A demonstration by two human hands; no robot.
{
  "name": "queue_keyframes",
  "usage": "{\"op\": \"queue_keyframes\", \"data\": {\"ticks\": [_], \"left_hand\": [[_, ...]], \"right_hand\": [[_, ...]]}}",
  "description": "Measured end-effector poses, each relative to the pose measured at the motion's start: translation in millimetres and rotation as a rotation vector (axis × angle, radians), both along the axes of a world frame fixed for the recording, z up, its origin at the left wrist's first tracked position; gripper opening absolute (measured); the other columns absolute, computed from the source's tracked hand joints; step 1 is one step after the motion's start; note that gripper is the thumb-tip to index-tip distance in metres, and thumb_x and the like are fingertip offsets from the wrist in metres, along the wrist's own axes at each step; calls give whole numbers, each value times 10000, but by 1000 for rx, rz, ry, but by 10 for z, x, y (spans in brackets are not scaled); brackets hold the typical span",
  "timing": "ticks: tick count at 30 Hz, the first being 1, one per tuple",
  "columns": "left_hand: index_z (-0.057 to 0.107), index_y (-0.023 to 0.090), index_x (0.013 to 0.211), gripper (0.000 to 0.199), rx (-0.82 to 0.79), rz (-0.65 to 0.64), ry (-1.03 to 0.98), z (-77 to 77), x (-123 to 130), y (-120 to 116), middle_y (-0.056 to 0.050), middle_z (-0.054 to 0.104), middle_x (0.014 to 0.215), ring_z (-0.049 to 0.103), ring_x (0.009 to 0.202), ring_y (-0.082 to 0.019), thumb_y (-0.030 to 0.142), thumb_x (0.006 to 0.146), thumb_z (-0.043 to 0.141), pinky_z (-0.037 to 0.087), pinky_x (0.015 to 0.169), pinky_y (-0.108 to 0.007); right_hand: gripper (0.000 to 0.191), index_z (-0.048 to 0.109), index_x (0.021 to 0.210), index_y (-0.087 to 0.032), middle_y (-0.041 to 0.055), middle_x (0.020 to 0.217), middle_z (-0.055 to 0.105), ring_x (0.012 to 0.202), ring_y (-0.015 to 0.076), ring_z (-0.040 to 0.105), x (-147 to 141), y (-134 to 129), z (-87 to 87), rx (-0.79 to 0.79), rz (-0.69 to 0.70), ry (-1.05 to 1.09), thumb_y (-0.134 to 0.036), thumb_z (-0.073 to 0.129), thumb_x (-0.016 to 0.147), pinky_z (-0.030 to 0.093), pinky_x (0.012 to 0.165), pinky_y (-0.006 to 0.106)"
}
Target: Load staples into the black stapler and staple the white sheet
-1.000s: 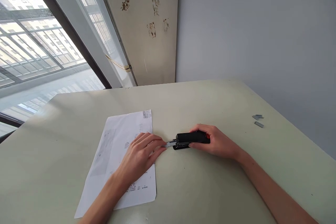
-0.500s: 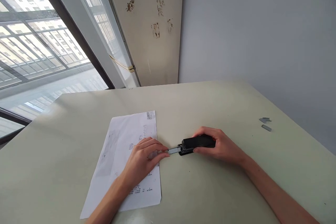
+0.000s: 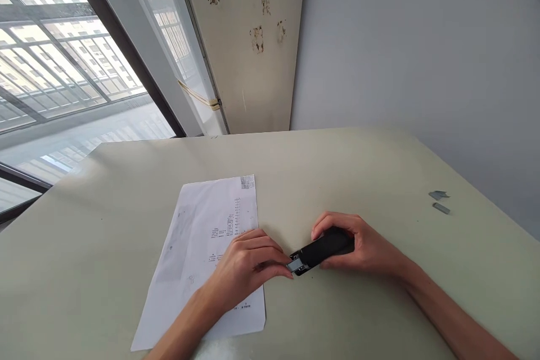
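A black stapler [image 3: 323,248] rests low over the table, tilted with its front end toward my left hand. My right hand [image 3: 358,239] is wrapped around its rear half. At its front, a short piece of the metal staple tray [image 3: 296,265] sticks out. The fingertips of my left hand [image 3: 251,264] are closed on the end of that tray, thumb below and fingers above. Under my left hand and forearm lies a printed sheet of paper [image 3: 189,259], partly hidden.
Strips of staples [image 3: 441,208] and some grey pieces [image 3: 439,195] lie on the table [image 3: 358,174] at the right. A window [image 3: 71,50] stands at the left, a grey wall [image 3: 413,39] behind on the right.
The metal tray has slid back into the stapler, with much less of it showing. My left hand has moved right toward the stapler, which has turned so its front points lower left.
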State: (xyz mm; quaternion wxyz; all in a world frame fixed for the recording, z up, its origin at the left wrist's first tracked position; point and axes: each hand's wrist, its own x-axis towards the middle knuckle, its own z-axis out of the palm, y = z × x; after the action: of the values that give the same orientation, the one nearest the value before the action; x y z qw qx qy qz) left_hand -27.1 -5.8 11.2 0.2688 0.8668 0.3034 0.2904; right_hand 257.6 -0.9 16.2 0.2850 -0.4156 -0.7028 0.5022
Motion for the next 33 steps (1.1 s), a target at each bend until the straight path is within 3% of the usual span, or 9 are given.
{"op": "queue_keyframes", "data": {"ticks": [6, 11, 23, 33], "left_hand": [[747, 232, 1003, 349, -40, 65, 44, -19, 16, 31, 1, 712, 812, 605, 711, -156, 520, 825, 832, 481, 667, -298], [730, 229, 994, 389, -31, 70, 70, -22, 51, 48, 11, 684, 789, 593, 714, -154, 548, 798, 837, 453, 676, -290], [687, 215, 922, 433, 80, 60, 118, -31, 25, 38, 7, 706, 799, 573, 667, -144, 641, 854, 726, 413, 661, -303], [666, 208, 845, 438, 77, 66, 63, -19, 29, 47, 23, 653, 712, 519, 616, -128, 644, 873, 695, 392, 627, -299]], "right_hand": [[274, 718, 963, -256, 19, 984, 721, 851, 195, 636, -31, -17, 5, 32, 34, 11, -337, 901, 775, 456, 725, 300], [289, 712, 961, -253, 20, 976, 717, 842, 193, 634, -63, -35, -14, 45, 45, 0, -351, 902, 767, 456, 716, 296], [289, 711, 949, -265, 29, 943, 728, 805, 197, 645, -168, -98, -66, 99, 28, 17, -400, 896, 772, 479, 687, 303], [278, 715, 901, -253, 22, 928, 726, 761, 182, 640, -209, -124, -107, 24, -27, 106, -380, 913, 751, 476, 648, 290]]}}
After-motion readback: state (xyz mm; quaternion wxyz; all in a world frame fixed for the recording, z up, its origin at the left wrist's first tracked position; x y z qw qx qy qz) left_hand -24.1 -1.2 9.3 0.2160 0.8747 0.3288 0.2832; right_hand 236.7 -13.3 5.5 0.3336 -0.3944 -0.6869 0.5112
